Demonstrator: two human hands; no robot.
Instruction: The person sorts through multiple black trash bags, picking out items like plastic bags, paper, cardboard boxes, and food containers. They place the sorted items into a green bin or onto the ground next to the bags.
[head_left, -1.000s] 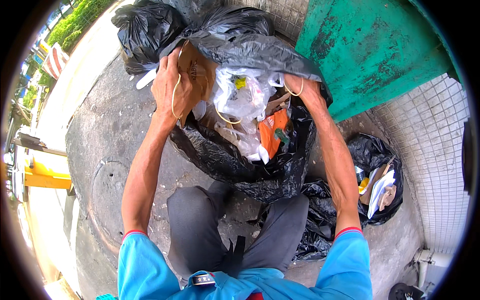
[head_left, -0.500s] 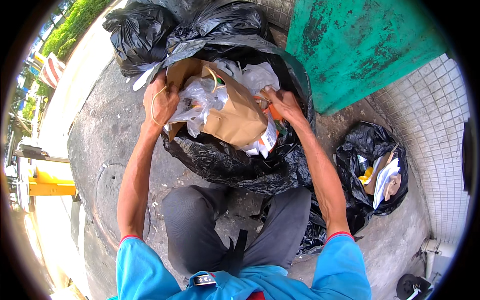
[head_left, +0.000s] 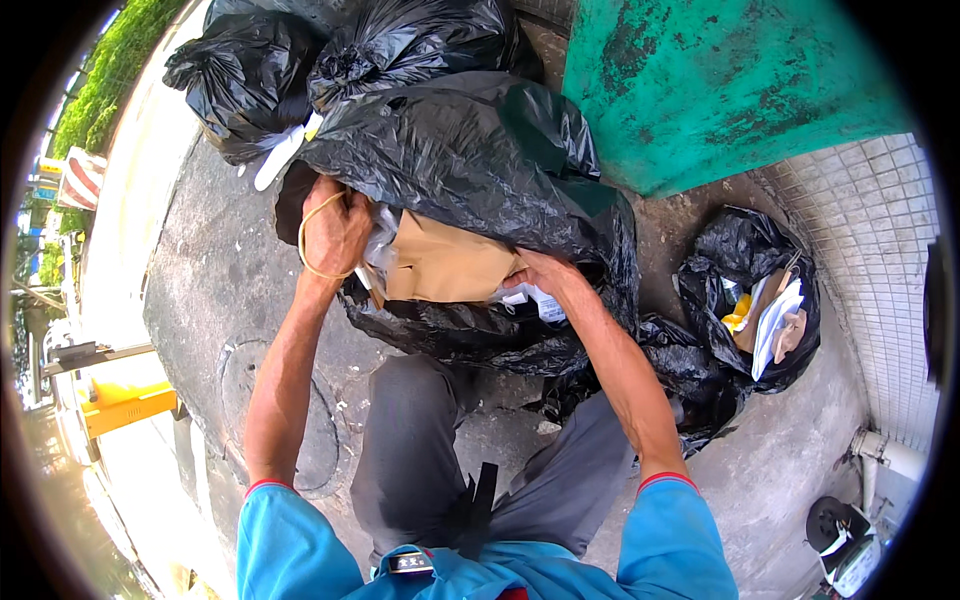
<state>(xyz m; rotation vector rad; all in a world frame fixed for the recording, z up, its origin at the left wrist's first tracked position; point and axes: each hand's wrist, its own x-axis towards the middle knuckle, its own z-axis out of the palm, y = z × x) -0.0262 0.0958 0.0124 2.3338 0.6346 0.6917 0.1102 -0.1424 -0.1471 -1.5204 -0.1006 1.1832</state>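
A large black garbage bag lies in front of my knees, its upper side draped over much of its contents. In its mouth sits a brown paper bag, with crumpled clear plastic at its left side. At the left of the opening, my left hand is closed, a rubber band round its wrist; its fingertips and what they grip are hidden. My right hand pinches the right edge of the paper bag. White printed paper shows below that hand.
Tied black garbage bags stand behind. A worn green panel rises at the back right. To the right, a smaller open black bag holds papers and something yellow. A tiled wall runs along the right.
The black bag's far side has come down over the contents, covering the paper bag's handles and much of the plastic. My right hand has moved lower and toward the left.
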